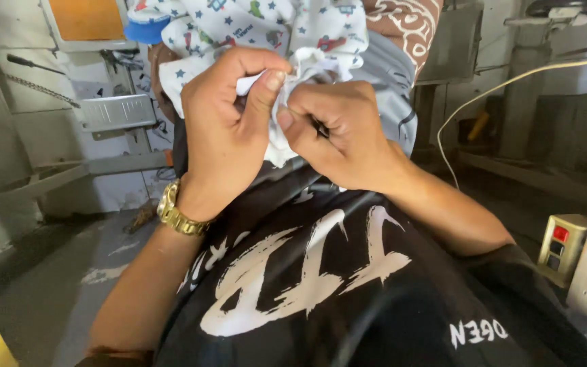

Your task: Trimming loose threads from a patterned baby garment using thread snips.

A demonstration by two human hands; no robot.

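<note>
The left hand (229, 129) and the right hand (338, 132) are raised close together in front of the chest, both clamped on the same piece of white printed cloth (259, 30). The cloth carries small stars and coloured figures; most of it hangs bunched above and behind the knuckles, while a small fold is drawn down between the two hands.

Left hand: thumb pressed against the curled forefinger, pinching a narrow edge of the cloth. This grip appears to hold the edge taut and steady.

Right hand: closed into a loose fist just beside the left, thumb tip touching the same fold. A small dark item shows between its fingers; what it is cannot be told. The near-touching position of the two hands suggests fine work on one spot of the cloth.

A gold wristwatch (178, 212) sits on the left wrist. Below the hands lies the person's black shirt with white lettering (321, 272).

Surroundings: a grey metal machine frame (113, 112) at left, a cream cable (484, 95) running down at right, a switch box with a red button (562, 248) at lower right, and a concrete floor (69, 272) below
</note>
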